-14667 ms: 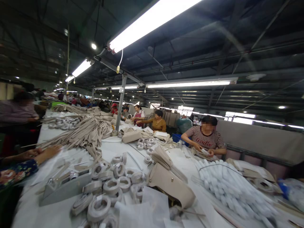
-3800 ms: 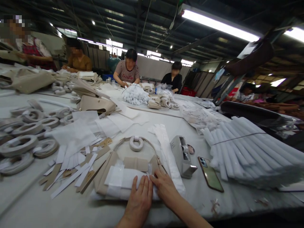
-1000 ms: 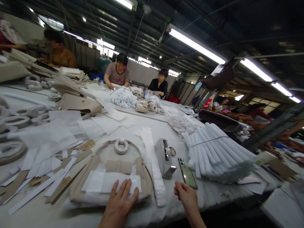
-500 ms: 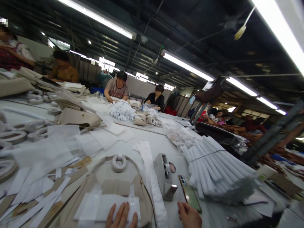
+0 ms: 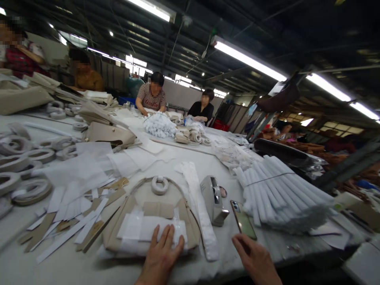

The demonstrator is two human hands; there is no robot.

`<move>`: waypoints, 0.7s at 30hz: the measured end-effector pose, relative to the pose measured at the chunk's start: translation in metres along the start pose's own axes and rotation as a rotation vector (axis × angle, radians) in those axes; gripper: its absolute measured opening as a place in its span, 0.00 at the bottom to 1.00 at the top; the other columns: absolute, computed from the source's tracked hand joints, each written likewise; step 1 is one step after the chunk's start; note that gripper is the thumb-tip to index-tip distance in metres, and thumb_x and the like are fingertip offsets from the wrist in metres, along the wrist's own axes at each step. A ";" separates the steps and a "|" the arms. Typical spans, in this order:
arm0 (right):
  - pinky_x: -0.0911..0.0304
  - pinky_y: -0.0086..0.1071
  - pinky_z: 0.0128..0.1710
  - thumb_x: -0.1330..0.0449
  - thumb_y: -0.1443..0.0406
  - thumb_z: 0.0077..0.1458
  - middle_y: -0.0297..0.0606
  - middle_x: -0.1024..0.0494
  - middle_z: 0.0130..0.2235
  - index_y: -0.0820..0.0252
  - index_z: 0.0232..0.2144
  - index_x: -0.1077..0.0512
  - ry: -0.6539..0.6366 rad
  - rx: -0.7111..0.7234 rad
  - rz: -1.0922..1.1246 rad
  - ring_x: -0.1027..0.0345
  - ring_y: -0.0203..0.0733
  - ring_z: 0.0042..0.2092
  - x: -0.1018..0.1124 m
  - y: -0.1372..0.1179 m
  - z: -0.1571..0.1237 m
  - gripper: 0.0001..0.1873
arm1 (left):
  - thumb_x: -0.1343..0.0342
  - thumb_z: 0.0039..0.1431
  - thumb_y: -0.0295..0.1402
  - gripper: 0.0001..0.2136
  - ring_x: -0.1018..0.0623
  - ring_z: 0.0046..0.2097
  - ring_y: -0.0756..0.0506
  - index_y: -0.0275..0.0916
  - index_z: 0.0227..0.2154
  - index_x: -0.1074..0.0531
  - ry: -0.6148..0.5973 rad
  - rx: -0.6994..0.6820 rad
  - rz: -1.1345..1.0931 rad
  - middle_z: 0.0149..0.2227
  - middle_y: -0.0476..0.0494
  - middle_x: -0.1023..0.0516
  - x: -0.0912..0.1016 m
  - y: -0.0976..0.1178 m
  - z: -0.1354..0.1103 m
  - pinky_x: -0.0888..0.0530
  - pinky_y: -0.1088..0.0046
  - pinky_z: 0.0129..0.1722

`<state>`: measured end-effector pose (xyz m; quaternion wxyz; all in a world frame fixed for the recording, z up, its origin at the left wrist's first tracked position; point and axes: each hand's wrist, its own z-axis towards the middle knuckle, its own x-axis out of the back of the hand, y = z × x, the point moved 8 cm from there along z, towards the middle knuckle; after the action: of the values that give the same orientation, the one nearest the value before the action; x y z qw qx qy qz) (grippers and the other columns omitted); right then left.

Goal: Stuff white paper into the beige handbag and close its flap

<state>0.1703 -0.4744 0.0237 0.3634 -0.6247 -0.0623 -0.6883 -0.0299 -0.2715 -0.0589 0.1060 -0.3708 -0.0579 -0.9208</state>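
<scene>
A beige handbag lies flat in front of me, its strap arching away and a ring-shaped wrapped bundle inside the arch. On its front is a white wrapping sheet with strips of clear tape. My left hand rests on that sheet, fingers spread. To the right, my right hand hovers near the table edge, fingers curled together, with nothing visible in them. It is closest to a green phone. A grey tape dispenser stands between phone and bag, beside a long white strip.
At right lies a tied bundle of white foam tubes. Paper and card strips, wrapped rings and another beige bag cover the left side. Co-workers sit across the table, behind a white bundle.
The view has tilted down, so the bag and both hands appear higher and more of my forearms shows. My left hand stays on the white sheet; my right hand is still curled near the phone.
</scene>
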 end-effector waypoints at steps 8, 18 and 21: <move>0.38 0.26 0.37 0.46 0.63 0.59 0.34 0.22 0.31 0.57 0.32 0.23 -0.872 0.674 0.144 0.29 0.37 0.33 0.016 -0.203 0.013 0.11 | 0.45 0.59 0.39 0.18 0.33 0.57 0.38 0.51 0.52 0.35 -0.182 0.032 -0.010 0.54 0.39 0.30 0.008 -0.003 0.004 0.55 0.42 0.61; 0.44 0.25 0.29 0.40 0.73 0.45 0.29 0.20 0.28 0.52 0.29 0.21 -0.906 1.015 -0.581 0.29 0.37 0.31 -0.082 -0.253 0.065 0.12 | 0.45 0.59 0.41 0.18 0.33 0.57 0.36 0.51 0.52 0.34 -0.119 0.089 -0.005 0.54 0.40 0.30 0.013 -0.002 0.006 0.56 0.39 0.61; 0.43 0.27 0.31 0.38 0.72 0.45 0.32 0.20 0.29 0.54 0.27 0.21 -0.872 1.073 -0.643 0.28 0.39 0.32 -0.110 -0.257 0.071 0.08 | 0.45 0.59 0.42 0.17 0.32 0.56 0.36 0.51 0.51 0.33 -0.082 0.087 0.006 0.54 0.40 0.29 0.012 -0.003 0.005 0.56 0.40 0.61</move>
<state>0.0748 -0.2019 0.0336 0.3414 -0.5288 -0.7051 -0.3266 -0.0359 -0.2694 -0.0465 0.1220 -0.4035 -0.1010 -0.9012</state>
